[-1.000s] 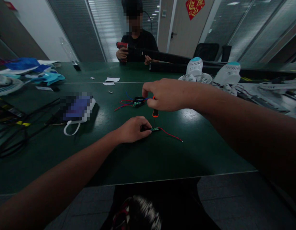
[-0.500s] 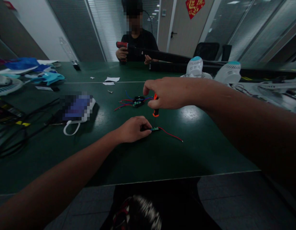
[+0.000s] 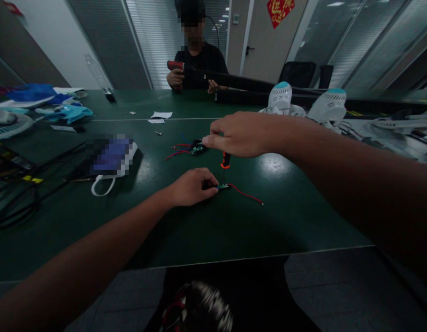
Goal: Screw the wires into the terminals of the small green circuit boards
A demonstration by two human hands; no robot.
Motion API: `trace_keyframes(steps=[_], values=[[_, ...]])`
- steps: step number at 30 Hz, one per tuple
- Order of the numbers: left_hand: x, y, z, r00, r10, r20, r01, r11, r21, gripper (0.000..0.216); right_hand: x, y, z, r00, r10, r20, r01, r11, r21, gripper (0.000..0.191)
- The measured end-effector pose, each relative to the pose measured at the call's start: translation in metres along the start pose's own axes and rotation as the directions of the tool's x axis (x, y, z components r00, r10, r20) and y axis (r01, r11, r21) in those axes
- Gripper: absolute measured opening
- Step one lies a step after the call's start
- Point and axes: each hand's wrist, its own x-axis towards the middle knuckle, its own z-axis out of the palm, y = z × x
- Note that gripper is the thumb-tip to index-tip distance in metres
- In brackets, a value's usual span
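My right hand [image 3: 239, 133] is closed round the top of an orange and black screwdriver [image 3: 225, 160], which stands upright. Its thin shaft reaches down to a small green circuit board [image 3: 224, 186] on the table; whether the tip sits in a screw is too small to tell. The fingers of my left hand [image 3: 196, 186] pinch the board's left end and hold it against the tabletop. From the board's right end a red wire [image 3: 246, 194] trails off. Just behind, more circuit boards [image 3: 198, 149] with red and blue wires lie together, partly hidden by my right hand.
The green table [image 3: 269, 226] carries a phone on a white power bank [image 3: 128, 161] at left, with black cables [image 3: 30, 203]. Paper scraps [image 3: 161, 115] lie farther back. White and teal devices [image 3: 327, 106] stand at right. Opposite, a person [image 3: 199, 64] holds a red power tool.
My right hand has turned over the screwdriver's handle, its fingers shifting left and now covering the handle's upper part. My left hand and the board have stayed in place.
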Motion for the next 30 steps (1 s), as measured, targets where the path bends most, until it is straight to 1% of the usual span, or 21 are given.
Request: trace_keyframes(steps=[4, 7, 14, 30], values=[[0.0000, 0.0016, -0.0003, 1.000, -0.010, 0.005, 0.010, 1.000, 0.005, 0.024, -0.0005, -0.0045, -0.0005, 0.999, 0.029, 0.027, -0.028, 0.999, -0.046, 0.039], [0.0000, 0.0021, -0.0003, 1.000, -0.017, 0.012, 0.017, 1.000, 0.003, 0.023, -0.0012, -0.0073, -0.0013, 0.999, 0.024, 0.029, -0.023, 0.999, -0.036, 0.036], [-0.0004, 0.0014, -0.0011, 1.000, -0.011, 0.009, 0.011, 1.000, 0.000, 0.022, -0.0008, -0.0036, -0.0006, 0.999, 0.020, 0.026, -0.019, 0.999, -0.026, 0.044], [-0.0008, 0.0022, -0.0004, 1.000, -0.018, 0.005, 0.018, 1.000, -0.022, 0.026, -0.0012, -0.0024, -0.0012, 0.999, 0.013, 0.030, -0.012, 1.000, -0.021, 0.048]])
